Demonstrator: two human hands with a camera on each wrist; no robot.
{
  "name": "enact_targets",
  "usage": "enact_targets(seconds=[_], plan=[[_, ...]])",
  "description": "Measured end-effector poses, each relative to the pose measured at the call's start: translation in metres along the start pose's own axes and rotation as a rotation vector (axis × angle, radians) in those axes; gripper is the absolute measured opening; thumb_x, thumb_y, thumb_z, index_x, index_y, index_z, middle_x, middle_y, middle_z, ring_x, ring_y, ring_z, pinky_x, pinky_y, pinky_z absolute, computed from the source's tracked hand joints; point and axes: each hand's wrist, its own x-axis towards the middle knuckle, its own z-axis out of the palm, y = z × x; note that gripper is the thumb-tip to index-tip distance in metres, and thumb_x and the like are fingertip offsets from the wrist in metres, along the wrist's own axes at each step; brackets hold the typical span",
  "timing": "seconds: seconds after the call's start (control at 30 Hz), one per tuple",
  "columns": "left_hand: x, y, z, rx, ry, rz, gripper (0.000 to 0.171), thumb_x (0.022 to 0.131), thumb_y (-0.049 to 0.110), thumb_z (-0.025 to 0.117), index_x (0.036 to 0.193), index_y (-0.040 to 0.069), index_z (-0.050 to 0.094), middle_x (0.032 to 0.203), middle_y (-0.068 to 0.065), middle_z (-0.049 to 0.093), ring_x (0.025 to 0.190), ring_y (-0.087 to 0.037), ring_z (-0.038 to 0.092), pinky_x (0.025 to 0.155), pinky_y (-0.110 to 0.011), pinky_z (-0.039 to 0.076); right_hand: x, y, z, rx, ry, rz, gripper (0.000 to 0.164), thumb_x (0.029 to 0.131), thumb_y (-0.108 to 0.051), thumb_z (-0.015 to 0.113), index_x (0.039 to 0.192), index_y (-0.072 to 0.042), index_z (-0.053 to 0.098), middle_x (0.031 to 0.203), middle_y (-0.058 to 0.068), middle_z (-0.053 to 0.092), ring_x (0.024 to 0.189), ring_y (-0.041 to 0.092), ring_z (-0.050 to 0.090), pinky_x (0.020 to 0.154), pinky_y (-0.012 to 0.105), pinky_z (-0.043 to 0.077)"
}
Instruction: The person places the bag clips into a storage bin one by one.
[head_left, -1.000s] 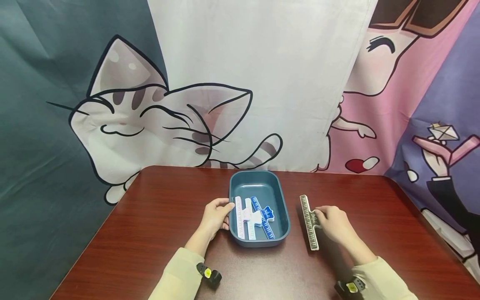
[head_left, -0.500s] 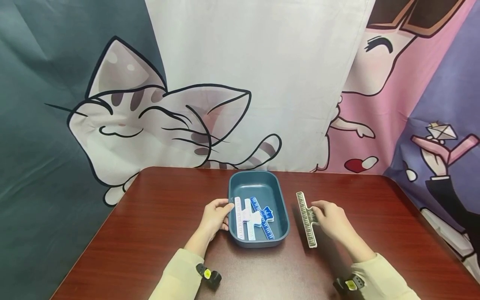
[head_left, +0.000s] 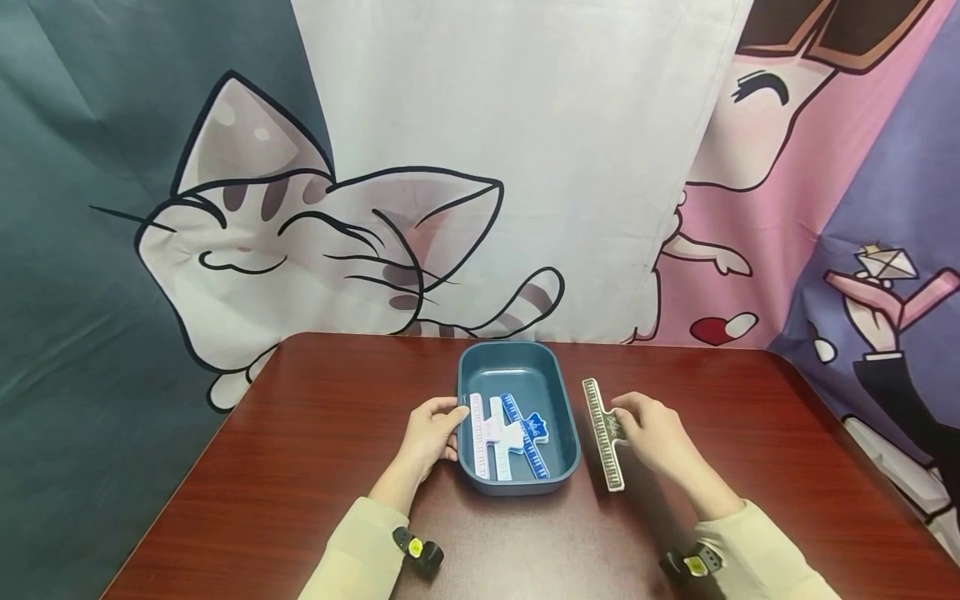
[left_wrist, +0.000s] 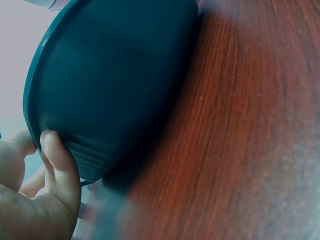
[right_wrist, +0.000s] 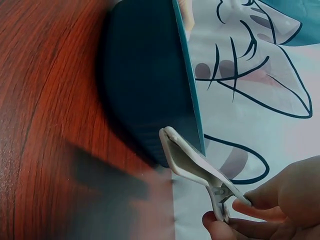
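A teal rectangular basin (head_left: 564, 408) stands on the table, its left rim pinched between the thumb and fingers of my left hand (head_left: 431, 433). Inside it lie a pink clip (head_left: 478, 437), a white clip (head_left: 501, 450) and a blue clip (head_left: 529, 435), all long with a piano-key pattern. To the right of the basin, my right hand (head_left: 654, 435) pinches the handle of a dark clip (head_left: 603, 435) with pale keys. In the right wrist view that clip (right_wrist: 192, 162) is seen end on, held above the table, apart from the basin wall.
The reddish-brown wooden table (head_left: 322, 392) reaches back to a cartoon-printed curtain (head_left: 600, 167). A dark wrist camera (head_left: 420, 552) is strapped over the left sleeve, another camera (head_left: 686, 567) over the right.
My right hand has moved left and slightly away from me with the dark clip, closer to the basin. The left hand and the basin have stayed in place.
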Motion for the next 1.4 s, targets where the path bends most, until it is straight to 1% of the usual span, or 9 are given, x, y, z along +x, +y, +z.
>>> enact_targets(seconds=[0.23,0.43,0.73,0.83,1.0,1.1,1.27,1.4], plan=[[0.001,-0.001,0.000,-0.007,-0.002,-0.004,0.041,0.088,0.012,0.061,0.124,-0.006,0.052,0.065,-0.004,0.056,0.043,-0.007,0.049,0.039,-0.021,0.045,0.002,-0.005,0.002,0.011,-0.003,0.004,0.020,0.091,-0.008,0.054,0.107,0.000,0.065,0.098,0.014,0.069,0.081,0.022,0.061,0.073,0.040,0.050],[0.001,-0.001,0.000,-0.013,-0.004,-0.001,0.040,0.088,0.012,0.061,0.123,-0.006,0.052,0.065,-0.005,0.055,0.042,-0.007,0.048,0.038,-0.020,0.045,0.004,-0.010,0.003,0.017,-0.003,0.002,0.020,0.091,-0.009,0.054,0.106,-0.001,0.065,0.097,0.013,0.069,0.084,0.023,0.062,0.076,0.043,0.051],[0.000,0.000,0.000,-0.006,-0.004,-0.003,0.041,0.088,0.012,0.061,0.124,-0.006,0.051,0.064,-0.004,0.055,0.042,-0.007,0.048,0.038,-0.020,0.045,0.007,-0.015,0.004,0.028,-0.015,-0.003,0.017,0.091,-0.009,0.054,0.101,-0.003,0.066,0.092,0.010,0.069,0.076,0.018,0.059,0.068,0.034,0.047],[0.004,-0.003,-0.001,-0.005,-0.006,-0.005,0.041,0.088,0.012,0.061,0.124,-0.006,0.051,0.064,-0.004,0.055,0.042,-0.008,0.048,0.038,-0.021,0.045,0.008,-0.016,0.005,0.029,-0.016,-0.007,0.015,0.091,-0.009,0.055,0.099,-0.004,0.066,0.091,0.008,0.069,0.076,0.017,0.058,0.067,0.034,0.047],[0.018,-0.019,-0.004,-0.012,0.000,-0.006,0.042,0.088,0.015,0.064,0.123,-0.003,0.053,0.065,-0.005,0.056,0.042,-0.009,0.048,0.036,-0.022,0.044,0.009,-0.018,0.006,0.031,-0.019,-0.006,0.016,0.091,-0.010,0.054,0.099,-0.004,0.066,0.089,0.007,0.069,0.076,0.017,0.058,0.068,0.034,0.047],[0.023,-0.027,-0.004,-0.011,0.012,-0.008,0.042,0.087,0.019,0.065,0.123,-0.001,0.054,0.065,-0.005,0.056,0.042,-0.008,0.048,0.036,-0.021,0.044,0.010,-0.019,0.007,0.032,-0.021,-0.008,0.017,0.091,-0.011,0.053,0.099,-0.004,0.066,0.089,0.007,0.069,0.076,0.018,0.059,0.069,0.034,0.048],[0.025,-0.029,-0.003,0.002,0.027,-0.005,0.042,0.086,0.020,0.066,0.122,0.001,0.055,0.064,-0.004,0.056,0.042,-0.008,0.048,0.036,-0.021,0.044,0.013,-0.020,0.009,0.035,-0.030,-0.003,0.018,0.092,-0.013,0.052,0.099,-0.004,0.065,0.089,0.008,0.068,0.075,0.018,0.059,0.070,0.034,0.049],[0.025,-0.028,-0.003,0.003,0.022,-0.005,0.042,0.086,0.020,0.066,0.122,0.001,0.055,0.064,-0.003,0.055,0.042,-0.008,0.048,0.037,-0.021,0.044,0.015,-0.021,0.009,0.029,-0.030,0.002,0.017,0.092,-0.013,0.052,0.097,-0.004,0.066,0.088,0.008,0.069,0.074,0.017,0.059,0.069,0.033,0.049]])
